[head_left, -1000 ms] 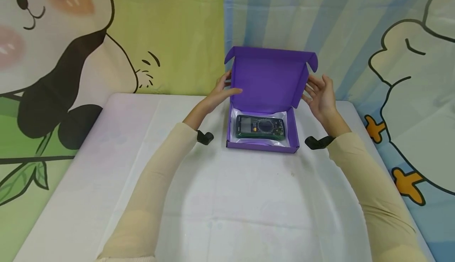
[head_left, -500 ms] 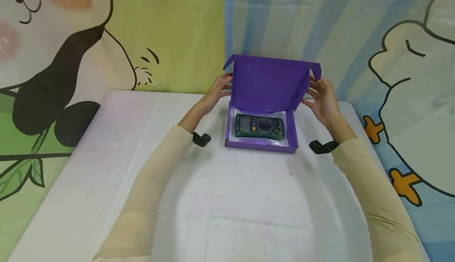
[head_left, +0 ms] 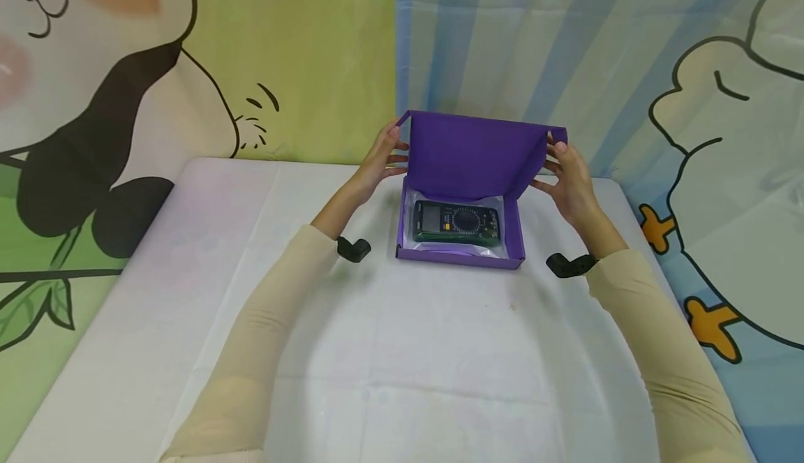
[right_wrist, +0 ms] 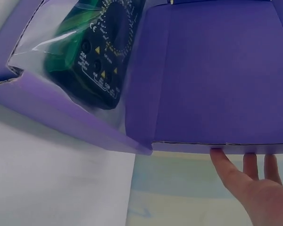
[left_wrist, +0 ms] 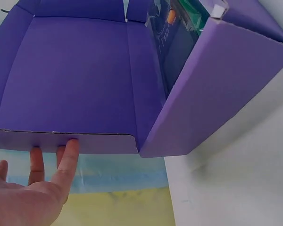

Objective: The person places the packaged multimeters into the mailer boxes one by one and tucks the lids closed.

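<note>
A purple cardboard box (head_left: 460, 262) stands on the table with its hinged lid (head_left: 477, 156) raised and leaning forward. Inside lies a dark green multimeter (head_left: 456, 223) in a clear plastic bag (right_wrist: 37, 49). At the lid's left edge is my left hand (head_left: 375, 164), its fingers spread and fairly straight; in the left wrist view fingertips touch the left side flap (left_wrist: 99, 143). My right hand (head_left: 570, 182) is at the opposite edge, with straight fingertips against the right side flap (right_wrist: 188, 148) in the right wrist view. Some fingers are partly hidden behind the flaps.
A white cloth covers the table (head_left: 402, 351). Behind it hangs a yellow-green and blue striped curtain (head_left: 326, 58) with cartoon animals, close to the raised lid. Each wrist carries a black camera mount, one of them the left mount (head_left: 354, 249).
The lid has tilted forward and down over the box. Both hands have moved with it along its sides, and the left thumb has left the lid's inner face. The multimeter stays in place.
</note>
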Motion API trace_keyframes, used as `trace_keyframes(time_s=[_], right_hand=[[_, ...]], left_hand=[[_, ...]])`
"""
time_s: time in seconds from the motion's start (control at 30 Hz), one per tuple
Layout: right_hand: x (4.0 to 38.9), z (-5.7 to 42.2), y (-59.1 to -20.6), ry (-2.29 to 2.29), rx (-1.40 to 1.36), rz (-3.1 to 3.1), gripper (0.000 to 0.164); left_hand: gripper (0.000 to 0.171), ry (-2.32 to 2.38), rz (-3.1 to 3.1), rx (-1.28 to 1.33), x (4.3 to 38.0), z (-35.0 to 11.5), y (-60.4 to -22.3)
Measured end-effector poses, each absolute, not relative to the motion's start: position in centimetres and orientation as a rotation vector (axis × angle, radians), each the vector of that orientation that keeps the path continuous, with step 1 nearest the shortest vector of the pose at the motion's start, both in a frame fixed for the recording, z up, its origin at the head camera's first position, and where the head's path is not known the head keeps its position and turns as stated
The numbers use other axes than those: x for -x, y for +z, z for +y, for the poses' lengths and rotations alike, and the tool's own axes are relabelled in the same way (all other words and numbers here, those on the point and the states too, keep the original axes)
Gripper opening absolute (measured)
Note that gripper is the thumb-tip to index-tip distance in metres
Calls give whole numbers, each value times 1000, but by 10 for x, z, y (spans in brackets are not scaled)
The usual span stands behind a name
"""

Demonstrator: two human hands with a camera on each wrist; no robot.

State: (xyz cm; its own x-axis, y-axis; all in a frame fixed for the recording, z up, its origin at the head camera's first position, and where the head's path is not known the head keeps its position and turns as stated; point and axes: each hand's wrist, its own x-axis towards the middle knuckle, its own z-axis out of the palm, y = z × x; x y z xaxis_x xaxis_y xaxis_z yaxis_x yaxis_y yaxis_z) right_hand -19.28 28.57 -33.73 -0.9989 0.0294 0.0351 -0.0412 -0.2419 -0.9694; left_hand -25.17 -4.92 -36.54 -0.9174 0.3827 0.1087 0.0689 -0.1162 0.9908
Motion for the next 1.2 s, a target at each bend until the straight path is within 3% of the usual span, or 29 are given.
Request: trace_keyframes(time_s=[0.17,0.53,1.2], right_hand=[[190,289,-341,2451,-53,-1901,56],[183,287,-350,2262,-170,-2104,44],[167,290,-369,2239,-298,-2114,55]], left_hand=[[123,2081,1986,-536,250,-50,-368],[135,2006,2071,-549,240,-46,-369],[125,2039,2137,-630,230,-48,-388]])
